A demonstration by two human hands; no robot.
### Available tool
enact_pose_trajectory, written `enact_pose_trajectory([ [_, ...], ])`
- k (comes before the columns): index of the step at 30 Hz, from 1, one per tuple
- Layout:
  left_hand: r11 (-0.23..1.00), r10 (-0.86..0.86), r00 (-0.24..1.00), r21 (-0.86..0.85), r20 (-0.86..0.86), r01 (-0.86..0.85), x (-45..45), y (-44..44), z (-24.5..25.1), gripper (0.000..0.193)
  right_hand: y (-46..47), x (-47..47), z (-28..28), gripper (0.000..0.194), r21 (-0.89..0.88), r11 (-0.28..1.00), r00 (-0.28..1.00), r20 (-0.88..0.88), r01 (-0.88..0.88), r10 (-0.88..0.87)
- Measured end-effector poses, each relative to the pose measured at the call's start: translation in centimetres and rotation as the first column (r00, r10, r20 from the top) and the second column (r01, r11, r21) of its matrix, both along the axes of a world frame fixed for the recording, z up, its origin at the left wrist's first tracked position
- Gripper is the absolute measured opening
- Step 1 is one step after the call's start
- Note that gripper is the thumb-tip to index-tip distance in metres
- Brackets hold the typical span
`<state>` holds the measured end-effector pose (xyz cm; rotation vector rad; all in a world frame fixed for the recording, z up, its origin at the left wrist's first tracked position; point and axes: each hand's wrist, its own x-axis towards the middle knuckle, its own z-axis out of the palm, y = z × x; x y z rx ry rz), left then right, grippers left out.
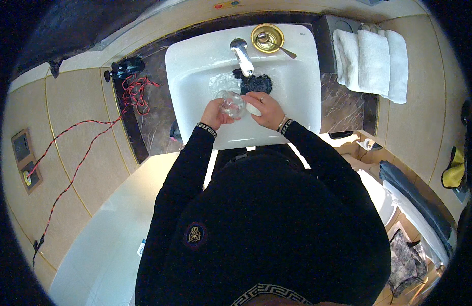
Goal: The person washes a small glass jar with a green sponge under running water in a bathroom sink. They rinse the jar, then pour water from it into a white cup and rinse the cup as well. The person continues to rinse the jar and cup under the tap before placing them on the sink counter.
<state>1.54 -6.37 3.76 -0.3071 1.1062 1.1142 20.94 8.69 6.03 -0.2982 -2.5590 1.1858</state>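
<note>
My left hand (214,114) grips a clear glass vessel (233,104) over the white washbasin (303,103). Close beside the glass, my right hand (269,110) holds a small white rounded object (253,108), perhaps a bar of soap or a sponge; my fingers cover part of it. Dark wet cloth (259,84) lies in the basin beneath the spout of the chrome faucet (241,55). Shallow water (222,83) glistens to the left of the cloth.
A gold-coloured bowl (267,27) with a spoon (285,51) stands on the basin's back rim. Folded white towels (373,61) sit at the right. On the dark marble counter (153,114), a red-and-black cord (138,93) lies tangled and runs to a wall socket (28,176).
</note>
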Motion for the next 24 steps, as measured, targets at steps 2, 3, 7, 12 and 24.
enact_pose_trajectory([
  [2, 0.999, -0.035, 0.999, -0.020, 0.014, 0.036, -0.1, -0.3, -0.1, 0.039, -0.6, -0.2, -0.9, 0.063, -0.034, 0.998, 0.987, 0.152, 0.057, -0.052],
  [3, 0.998, -0.047, 0.999, -0.047, 0.000, 0.046, -0.1, -0.4, -0.1, 0.039, -0.9, -0.4, -1.1, 0.062, -0.052, 0.994, 0.965, 0.251, 0.094, -0.078],
  [7, 0.992, -0.111, 0.993, -0.065, 0.026, 0.113, -0.6, -0.3, -0.2, 0.042, -1.9, -1.1, -1.3, 0.055, -0.188, 0.978, 0.971, 0.235, 0.095, -0.049],
  [12, 0.990, -0.143, 0.989, 0.023, 0.039, 0.142, -1.9, -1.0, 1.6, 0.053, -3.7, -2.4, -0.8, 0.045, -0.223, 0.953, 0.960, 0.231, 0.207, -0.155],
  [24, 0.866, -0.442, 0.838, 0.092, -0.321, 0.492, -5.4, -4.7, 4.8, 0.062, -8.8, -5.4, -0.5, 0.039, -0.177, 0.939, 0.930, 0.277, 0.295, -0.240],
])
